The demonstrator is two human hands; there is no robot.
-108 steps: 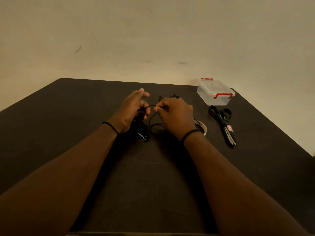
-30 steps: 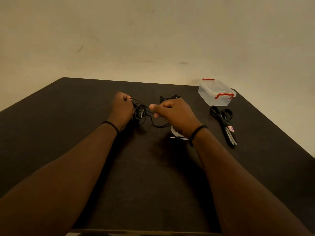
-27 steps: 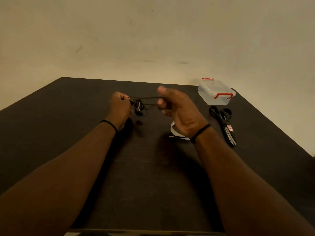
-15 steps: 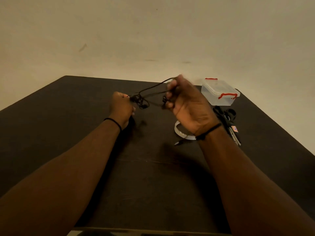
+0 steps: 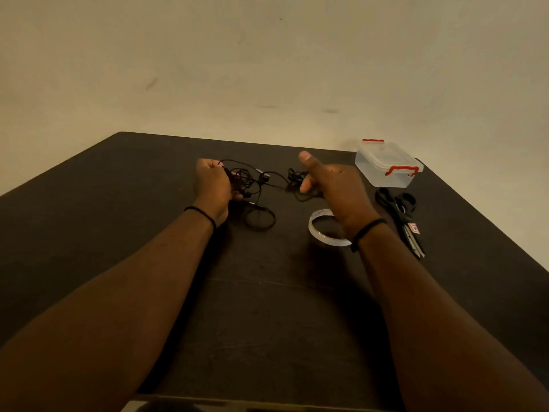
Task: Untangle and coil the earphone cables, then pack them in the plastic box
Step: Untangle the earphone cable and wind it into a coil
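Head view looks down on a dark surface [image 5: 267, 307] with both forearms reaching forward. The left hand [image 5: 212, 184] is clenched round a snarl of black earphone cables [image 5: 248, 179], holding the bundle just above the surface. From that snarl a strand runs right to a smaller clump near the right hand [image 5: 329, 185], and a loop of the same cable [image 5: 260, 220] lies on the surface below the left hand. The right hand has its thumb up and its fingers curled toward the strand; whether they pinch it or only hang beside it cannot be told, since the hand hides that side.

The cables are well short of the plastic box [image 5: 387, 168], which stands closed at the far right corner of the surface with its red clips down.

The likeliest trouble, in my judgement, is a knot drawing tighter: pulling the hands apart while the left one squeezes the bundle would cinch the crossings rather than free them. A hard tug could also strain the thin wire at an earbud or plug. The loose loop could snag on the roll of clear tape [image 5: 326, 228] lying near the right wrist.

Counted: two hands, one box, one tape roll, one pair of scissors [image 5: 401, 217] just right of the tape. The number of separate earphone sets in the tangle cannot be made out.
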